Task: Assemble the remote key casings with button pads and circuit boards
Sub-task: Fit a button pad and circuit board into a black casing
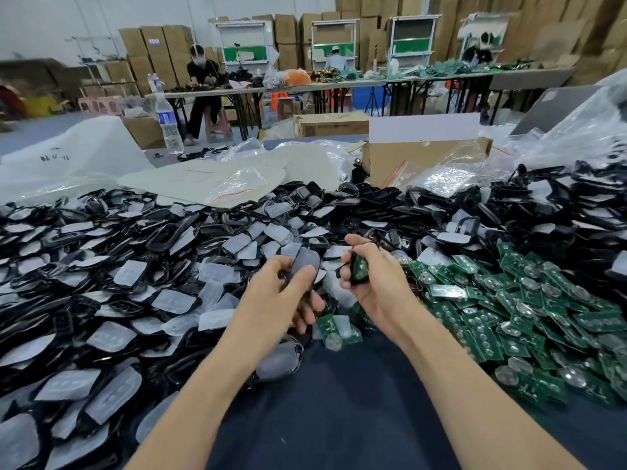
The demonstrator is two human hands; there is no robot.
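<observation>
My left hand [281,290] grips a black key casing with a translucent grey button pad [305,262] seated in it, thumb pressed on the pad. My right hand [373,283] holds another black casing with a green circuit board [359,268] in it, fingers curled round it. The two hands are a short gap apart above the dark blue cloth [339,401]. A loose circuit board [327,322] with a round metal dome lies just below the hands.
A big heap of black casings and translucent pads [118,283] covers the left and back. Green circuit boards [526,317] pile up on the right. Behind stand a cardboard box [424,157], plastic bags, a water bottle [168,125], and people at far tables.
</observation>
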